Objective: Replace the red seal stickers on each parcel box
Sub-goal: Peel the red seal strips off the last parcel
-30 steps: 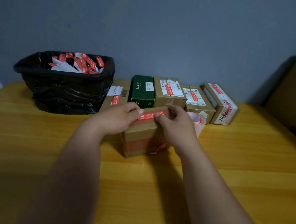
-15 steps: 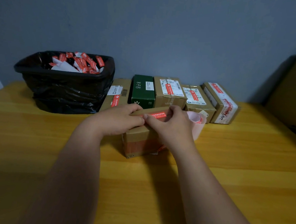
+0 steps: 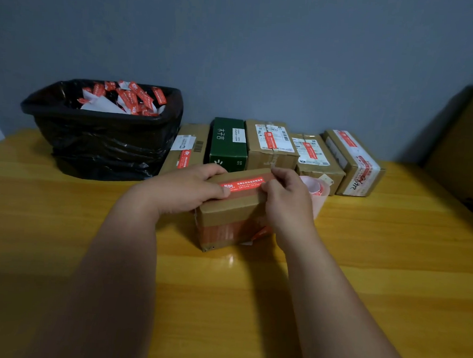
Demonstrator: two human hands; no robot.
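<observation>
Head view: the parcel box (image 3: 231,218) stood on the table (image 3: 390,271), in front of the row of boxes. The left hand (image 3: 186,188) gripped its top edge, thumb pressing the red seal sticker (image 3: 243,185). The right hand (image 3: 288,193) pinched the sticker's other end. Risk: uneven pressing could leave the sticker creased or skewed.

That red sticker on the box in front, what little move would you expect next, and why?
Probably the right hand slides outward along the sticker, pressing its right end flat. The sticker lies along the top of the box, the left hand holds the box with its thumb on the sticker's left end, and the right fingers sit on the other end, so smoothing seems due.
</observation>
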